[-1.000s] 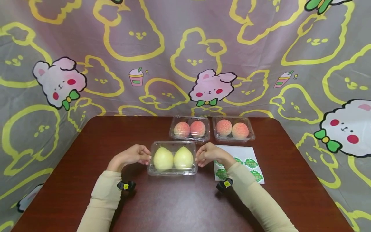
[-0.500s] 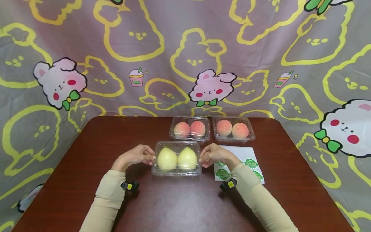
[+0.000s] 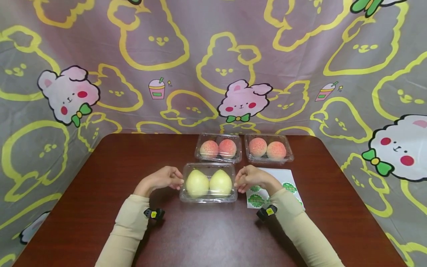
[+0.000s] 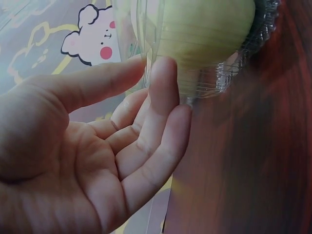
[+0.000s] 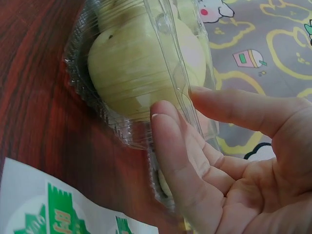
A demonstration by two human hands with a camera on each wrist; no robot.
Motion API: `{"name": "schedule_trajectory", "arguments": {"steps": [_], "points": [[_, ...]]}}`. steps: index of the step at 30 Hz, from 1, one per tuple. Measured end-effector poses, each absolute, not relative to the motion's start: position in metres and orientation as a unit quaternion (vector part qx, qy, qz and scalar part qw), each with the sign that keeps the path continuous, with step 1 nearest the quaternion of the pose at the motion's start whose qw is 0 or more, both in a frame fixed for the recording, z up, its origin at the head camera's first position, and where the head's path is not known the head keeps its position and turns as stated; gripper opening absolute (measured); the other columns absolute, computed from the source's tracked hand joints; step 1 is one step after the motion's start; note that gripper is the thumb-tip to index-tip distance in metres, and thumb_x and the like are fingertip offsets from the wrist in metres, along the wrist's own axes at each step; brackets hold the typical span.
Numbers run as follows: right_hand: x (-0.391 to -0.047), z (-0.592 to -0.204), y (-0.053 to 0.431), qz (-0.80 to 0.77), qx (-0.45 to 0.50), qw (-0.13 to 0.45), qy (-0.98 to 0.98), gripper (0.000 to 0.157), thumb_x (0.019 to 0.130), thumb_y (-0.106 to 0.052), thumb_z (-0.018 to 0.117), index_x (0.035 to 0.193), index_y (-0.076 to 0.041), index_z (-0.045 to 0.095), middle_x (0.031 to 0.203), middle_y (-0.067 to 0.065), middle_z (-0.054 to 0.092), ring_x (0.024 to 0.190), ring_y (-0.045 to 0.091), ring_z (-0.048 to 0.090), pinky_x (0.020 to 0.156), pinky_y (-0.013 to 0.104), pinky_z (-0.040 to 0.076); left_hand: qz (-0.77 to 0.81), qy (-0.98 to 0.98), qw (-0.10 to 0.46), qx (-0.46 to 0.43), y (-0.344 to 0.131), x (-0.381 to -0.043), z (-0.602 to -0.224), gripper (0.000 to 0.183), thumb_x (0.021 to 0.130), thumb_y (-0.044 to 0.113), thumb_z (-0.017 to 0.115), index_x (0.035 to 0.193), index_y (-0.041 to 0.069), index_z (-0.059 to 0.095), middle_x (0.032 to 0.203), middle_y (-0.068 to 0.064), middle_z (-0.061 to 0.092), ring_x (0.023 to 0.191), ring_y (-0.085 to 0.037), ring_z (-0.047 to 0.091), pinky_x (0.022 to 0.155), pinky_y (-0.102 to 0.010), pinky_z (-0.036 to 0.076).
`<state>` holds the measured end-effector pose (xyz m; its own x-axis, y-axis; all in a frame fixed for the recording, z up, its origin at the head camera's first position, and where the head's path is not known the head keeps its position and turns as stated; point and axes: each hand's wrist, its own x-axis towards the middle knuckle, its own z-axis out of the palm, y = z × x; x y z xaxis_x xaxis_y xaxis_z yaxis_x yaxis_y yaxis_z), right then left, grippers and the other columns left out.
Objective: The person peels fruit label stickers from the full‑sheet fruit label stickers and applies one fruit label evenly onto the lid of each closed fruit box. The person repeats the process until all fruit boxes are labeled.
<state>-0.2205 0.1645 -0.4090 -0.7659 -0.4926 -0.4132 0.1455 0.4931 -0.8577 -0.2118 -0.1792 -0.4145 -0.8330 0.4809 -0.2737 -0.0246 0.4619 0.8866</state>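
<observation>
A clear plastic clamshell box (image 3: 208,200) with two pale yellow-green pears (image 3: 197,184) inside sits mid-table, its lid down. My left hand (image 3: 162,179) pinches the rim at the box's left end between thumb and fingertips. At the opposite end, my right hand (image 3: 256,178) pinches the rim the same way. The left wrist view shows the thumb (image 4: 105,83) on one side of the plastic flange and the fingers on the other. In the right wrist view a pear (image 5: 131,68) shows through the ribbed wall, close to the fingertips.
Behind stand two more clear boxes, one with two peaches (image 3: 209,149) at centre and one with two peaches (image 3: 276,150) to its right. A white sheet of green round stickers (image 3: 256,200) lies right, partly under my right arm. A patterned curtain (image 3: 186,66) closes off the back.
The box of pears has slid to the right along the table, both hands moving with it. My right hand and forearm now cover more of the sticker sheet. The peach boxes have stayed put.
</observation>
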Motion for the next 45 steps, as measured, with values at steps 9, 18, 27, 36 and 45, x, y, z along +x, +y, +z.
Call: {"name": "schedule_trajectory", "arguments": {"steps": [9, 18, 27, 36, 45], "points": [[-0.221, -0.405, 0.174, -0.474, -0.12, 0.328, 0.809, 0.011, 0.082, -0.005, 0.065, 0.087, 0.003, 0.059, 0.068, 0.003, 0.065, 0.062, 0.013, 0.065, 0.068, 0.035, 0.06, 0.497, 0.816, 0.256, 0.149, -0.17, -0.213, -0.413, 0.023, 0.091, 0.0, 0.059, 0.105, -0.016, 0.052, 0.085, -0.011, 0.063, 0.07, -0.01, 0.063, 0.077, -0.038, 0.059], [-0.225, -0.406, 0.182, -0.462, -0.131, 0.335, 0.81, 0.011, 0.082, -0.006, 0.066, 0.086, 0.003, 0.061, 0.069, 0.002, 0.066, 0.063, 0.013, 0.065, 0.069, 0.035, 0.06, 0.489, 0.82, 0.257, 0.147, -0.166, -0.215, -0.414, 0.023, 0.091, 0.002, 0.059, 0.106, -0.014, 0.053, 0.086, -0.011, 0.064, 0.071, -0.01, 0.063, 0.077, -0.037, 0.059], [-0.225, -0.409, 0.186, -0.47, -0.14, 0.328, 0.808, 0.017, 0.087, -0.005, 0.059, 0.095, 0.009, 0.062, 0.076, 0.008, 0.069, 0.065, 0.014, 0.066, 0.07, 0.036, 0.06, 0.468, 0.833, 0.243, 0.167, -0.169, -0.214, -0.411, 0.023, 0.091, 0.008, 0.061, 0.103, -0.01, 0.057, 0.088, -0.016, 0.066, 0.074, -0.016, 0.066, 0.078, -0.042, 0.058], [-0.225, -0.406, 0.201, -0.488, -0.107, 0.264, 0.825, 0.034, 0.097, -0.013, 0.052, 0.112, 0.016, 0.059, 0.083, 0.013, 0.071, 0.068, 0.01, 0.066, 0.07, 0.035, 0.06, 0.453, 0.852, 0.196, 0.173, -0.175, -0.217, -0.409, 0.023, 0.095, 0.013, 0.057, 0.104, -0.007, 0.062, 0.092, -0.02, 0.068, 0.079, -0.019, 0.068, 0.081, -0.042, 0.058], [-0.225, -0.406, 0.223, -0.503, -0.067, 0.206, 0.837, 0.038, 0.098, -0.013, 0.049, 0.117, 0.02, 0.054, 0.082, 0.008, 0.072, 0.069, 0.007, 0.066, 0.071, 0.032, 0.06, 0.463, 0.86, 0.141, 0.16, -0.175, -0.22, -0.411, 0.025, 0.097, 0.016, 0.057, 0.107, -0.006, 0.061, 0.092, -0.02, 0.068, 0.079, -0.018, 0.069, 0.082, -0.045, 0.057]]}}
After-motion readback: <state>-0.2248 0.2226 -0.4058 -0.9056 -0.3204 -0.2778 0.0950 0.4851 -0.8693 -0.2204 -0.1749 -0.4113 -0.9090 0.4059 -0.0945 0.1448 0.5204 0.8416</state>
